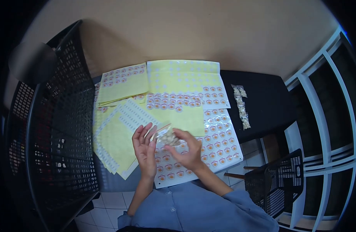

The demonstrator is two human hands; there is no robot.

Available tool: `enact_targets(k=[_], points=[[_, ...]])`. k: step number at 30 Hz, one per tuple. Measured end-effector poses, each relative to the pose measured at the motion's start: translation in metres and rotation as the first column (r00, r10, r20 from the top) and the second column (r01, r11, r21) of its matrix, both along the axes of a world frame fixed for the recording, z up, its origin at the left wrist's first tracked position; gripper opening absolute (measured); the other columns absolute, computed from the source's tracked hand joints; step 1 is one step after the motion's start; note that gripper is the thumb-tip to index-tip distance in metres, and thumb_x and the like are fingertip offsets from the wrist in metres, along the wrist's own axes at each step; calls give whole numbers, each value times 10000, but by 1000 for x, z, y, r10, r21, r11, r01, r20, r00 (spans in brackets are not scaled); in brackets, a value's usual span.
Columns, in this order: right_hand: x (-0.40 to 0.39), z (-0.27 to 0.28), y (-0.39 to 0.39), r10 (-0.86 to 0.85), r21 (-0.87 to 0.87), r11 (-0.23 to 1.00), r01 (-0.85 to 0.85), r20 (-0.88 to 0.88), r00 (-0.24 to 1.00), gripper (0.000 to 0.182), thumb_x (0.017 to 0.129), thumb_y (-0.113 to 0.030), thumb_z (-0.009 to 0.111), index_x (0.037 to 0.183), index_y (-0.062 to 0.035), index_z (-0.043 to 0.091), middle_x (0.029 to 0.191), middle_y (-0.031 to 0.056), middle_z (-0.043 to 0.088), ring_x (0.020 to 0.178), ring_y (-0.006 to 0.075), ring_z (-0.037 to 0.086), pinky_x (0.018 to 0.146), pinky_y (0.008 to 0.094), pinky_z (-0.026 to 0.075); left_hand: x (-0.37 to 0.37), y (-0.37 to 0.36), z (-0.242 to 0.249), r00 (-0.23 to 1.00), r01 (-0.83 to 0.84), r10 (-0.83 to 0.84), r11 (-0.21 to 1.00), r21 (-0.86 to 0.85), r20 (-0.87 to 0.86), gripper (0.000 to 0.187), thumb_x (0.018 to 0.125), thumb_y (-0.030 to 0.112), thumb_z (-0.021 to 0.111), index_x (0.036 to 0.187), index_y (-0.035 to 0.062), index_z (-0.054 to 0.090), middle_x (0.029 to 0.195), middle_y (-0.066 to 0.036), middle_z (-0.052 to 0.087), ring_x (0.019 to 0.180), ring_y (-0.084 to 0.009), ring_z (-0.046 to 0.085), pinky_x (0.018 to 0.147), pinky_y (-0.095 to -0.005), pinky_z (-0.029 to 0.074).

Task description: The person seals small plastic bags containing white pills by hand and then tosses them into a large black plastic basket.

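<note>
Clear packet [167,136] w/ small pale pcs inside & reddish strip along its top edge is held up over the sheets, in front of the blue shirt [185,207]. It's gripped at its R side by the R hand [189,150], narrow, thumb below & fingers above. L hand [145,150] is held wide, fingers spread & pointing up, thumb by the packet's L edge; whether it's touched there can't be told.

Counter [269,92] is covered at R w/ black cloth, on which a short column of filled packets [240,106] is laid. Sticker sheets w/ round orange-pink prints [220,141] are spread beneath & R of the hands; part-used yellow sheet [185,69] is placed at the back, folded yellow stack [123,89] at back L, fanned yellow sheets [121,149] at front L. Lg black crate [63,127] is seen far L; smaller black basket [278,183] is seen lower R, nr white metal frame [327,166].
</note>
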State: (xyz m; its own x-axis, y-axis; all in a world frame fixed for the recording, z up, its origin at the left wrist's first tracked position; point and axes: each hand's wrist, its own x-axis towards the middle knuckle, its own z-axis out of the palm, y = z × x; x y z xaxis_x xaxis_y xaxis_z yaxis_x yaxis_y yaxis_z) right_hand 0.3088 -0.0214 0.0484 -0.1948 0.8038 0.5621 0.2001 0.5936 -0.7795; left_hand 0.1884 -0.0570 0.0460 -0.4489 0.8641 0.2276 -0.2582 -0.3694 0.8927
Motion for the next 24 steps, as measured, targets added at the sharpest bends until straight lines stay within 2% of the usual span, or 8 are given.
enact_targets(k=[2,4,5,9,10,12,17,24], points=[[33,-2,16,-155,-11,988,155,10,988,439,623,-49,711,1018,27,536,876,112,596,781,158,580,689,265,466,8,2,5,995,44,-47,998,34,87,406,828,68,422,1200,-4,277,1183,-166,396,1104,-235,408,900,-362,366],[77,-14,48,-330,22,943,331,-45,943,397,642,-47,697,1001,24,544,885,104,592,787,156,571,704,265,458,0,0,-3,999,36,-36,999,27,11,405,836,110,406,1208,3,286,1199,-151,384,1097,-229,408,883,-361,376],[107,-12,65,-375,34,926,375,-19,927,375,669,-49,681,1008,23,537,896,94,590,788,147,568,708,268,457,-8,-3,-9,998,-12,11,1000,-13,-56,391,837,110,408,1198,3,303,1194,-148,388,1085,-227,415,877,-354,381],[219,-42,135,-545,-217,830,515,-112,831,331,729,-81,653,1016,29,528,830,72,601,728,96,571,648,215,461,-36,-23,-27,922,-296,253,949,-110,-294,342,839,115,420,1155,0,356,1168,-131,405,1043,-213,436,834,-320,401],[242,-49,147,-626,-174,762,624,48,778,320,720,-108,667,981,33,547,813,82,610,719,101,577,637,218,463,-43,-30,-35,885,-373,317,921,-111,-341,326,840,95,414,1147,-2,364,1162,-123,411,1029,-205,442,820,-318,406],[268,-58,164,-666,-134,717,684,156,729,333,699,-144,688,947,38,561,796,100,619,707,109,586,632,225,464,-54,-46,-44,795,-504,398,853,-135,-457,288,847,69,413,1127,8,386,1159,-107,416,1008,-193,447,806,-309,403],[306,-110,204,-656,-224,672,705,260,708,362,666,-191,709,931,19,577,811,118,627,727,151,600,657,259,467,-59,-79,-66,646,-689,563,721,-75,-516,256,861,73,417,1108,14,386,1125,-97,432,980,-172,452,801,-272,385],[307,-118,214,-600,-223,667,711,406,689,394,654,-260,705,936,-6,603,843,130,625,770,201,601,707,293,462,-54,-73,-63,579,-717,590,697,-7,-563,248,853,53,431,1094,23,382,1076,-90,438,953,-166,449,819,-267,367]])
